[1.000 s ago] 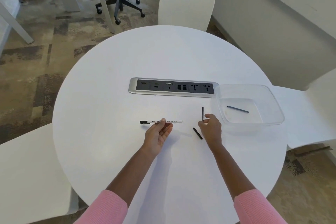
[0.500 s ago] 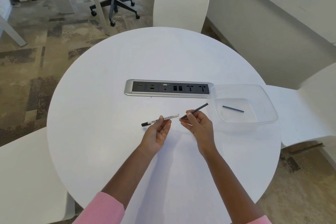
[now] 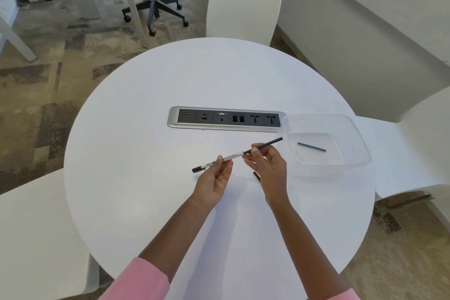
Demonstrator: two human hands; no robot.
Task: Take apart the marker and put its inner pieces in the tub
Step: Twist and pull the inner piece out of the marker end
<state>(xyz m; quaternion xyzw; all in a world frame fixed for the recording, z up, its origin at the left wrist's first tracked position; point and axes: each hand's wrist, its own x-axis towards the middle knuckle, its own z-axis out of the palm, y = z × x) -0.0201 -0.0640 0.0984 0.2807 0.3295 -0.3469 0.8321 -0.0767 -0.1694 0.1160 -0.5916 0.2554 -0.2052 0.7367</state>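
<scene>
Both forearms are bare; the left hand (image 3: pixel 214 181) and right hand (image 3: pixel 269 168) wear nothing. Pink ribbed-knit sleeves (image 3: pixel 143 280) are pushed up near the elbows.

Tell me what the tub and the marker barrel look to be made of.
Tub: clear, glossy plastic by the look; the table and the dark stick inside show through its walls. Marker barrel: smooth white plastic, probably, with black printed lettering and a black tip end; too small to tell more.

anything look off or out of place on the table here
One thing: a small black piece lies loose on the round white table, partly hidden behind the right hand, outside the clear plastic tub. Nothing looks spilled or damaged.
</scene>
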